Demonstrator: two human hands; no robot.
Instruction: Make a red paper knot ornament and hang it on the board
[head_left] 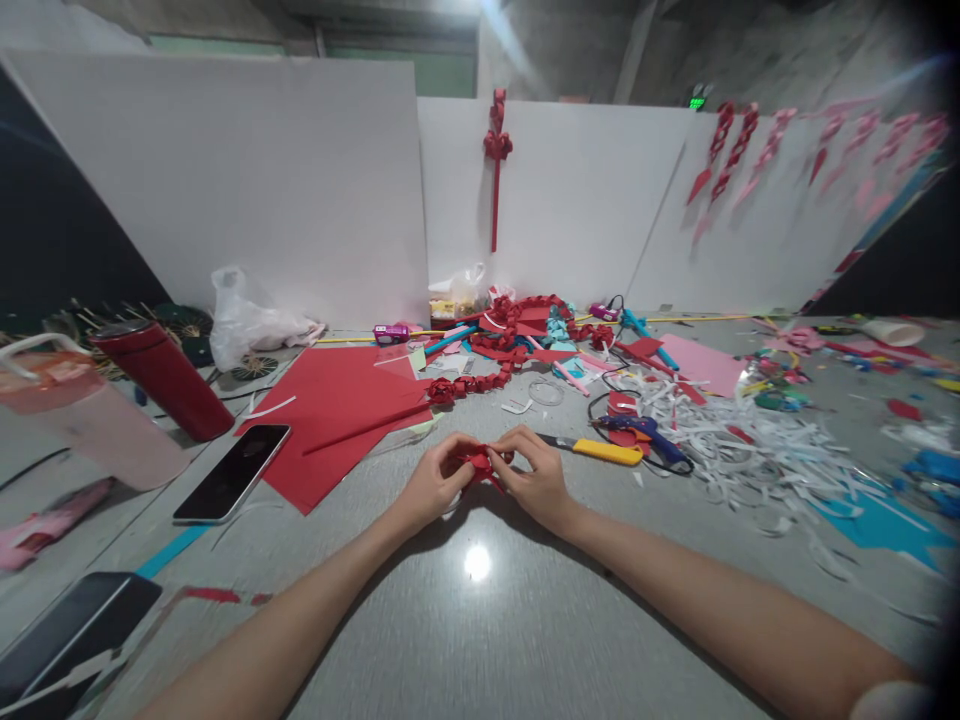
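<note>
Both hands meet over the middle of the grey table, pinching a small piece of folded red paper (482, 462) between them. My left hand (442, 475) grips its left side with thumb and fingers. On the opposite side, my right hand (534, 478) has its fingertips closed on the same paper. The fingers cover part of it, so its full shape is hidden. A yellow utility knife (606, 452) lies just right of my right hand. Beyond the hands, a red paper chain (480, 382) trails across the table to a large red paper sheet (337, 400).
A phone (234, 472), a red tumbler (169, 385) and a pink-and-white jug (90, 420) stand or lie at left. White paper strips (712, 430) and a blue glue gun (652, 437) are at right. A finished-looking red paper hanging (496, 165) is on the white partition (570, 200).
</note>
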